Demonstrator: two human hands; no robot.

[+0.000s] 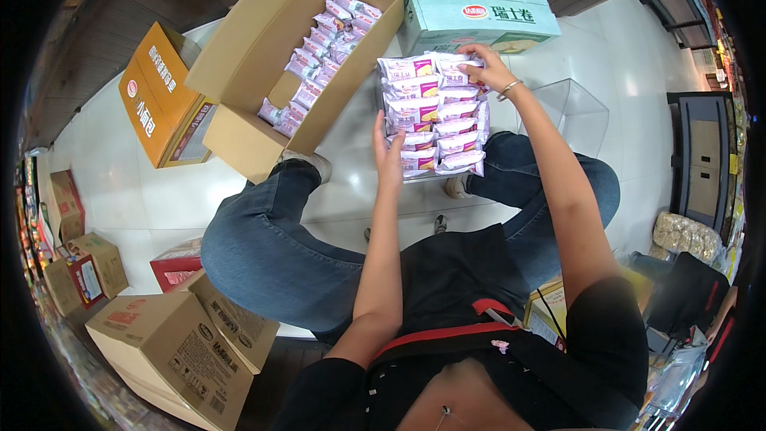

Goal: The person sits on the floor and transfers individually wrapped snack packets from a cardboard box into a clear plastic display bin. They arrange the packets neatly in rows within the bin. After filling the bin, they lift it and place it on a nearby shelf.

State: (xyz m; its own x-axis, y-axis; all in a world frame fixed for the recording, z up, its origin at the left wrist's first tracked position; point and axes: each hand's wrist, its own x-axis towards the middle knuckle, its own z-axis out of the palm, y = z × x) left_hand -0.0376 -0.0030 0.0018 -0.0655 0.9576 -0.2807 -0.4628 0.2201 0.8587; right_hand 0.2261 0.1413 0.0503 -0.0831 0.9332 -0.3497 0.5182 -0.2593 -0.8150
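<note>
Purple-and-white wrapped snack packets (458, 111) stand in two columns in a clear plastic bin (431, 178) between my knees. My left hand (390, 152) holds the bin's left side, its thumb over the front left packets. At the far right corner, my right hand (492, 72) has its fingers and thumb around a snack packet (450, 72); its far fingertips lie near the bin's rear edge. An open cardboard carton (257, 66) stands to the left with more purple packets (320, 48) inside, and part of its bottom shows.
A mint-green carton (479, 6) stands behind the bin. To the right is an empty clear plastic bin (568, 111). An orange carton (158, 96) sits at far left, with brown cartons (179, 341) at lower left. Another person (685, 293) is behind at right.
</note>
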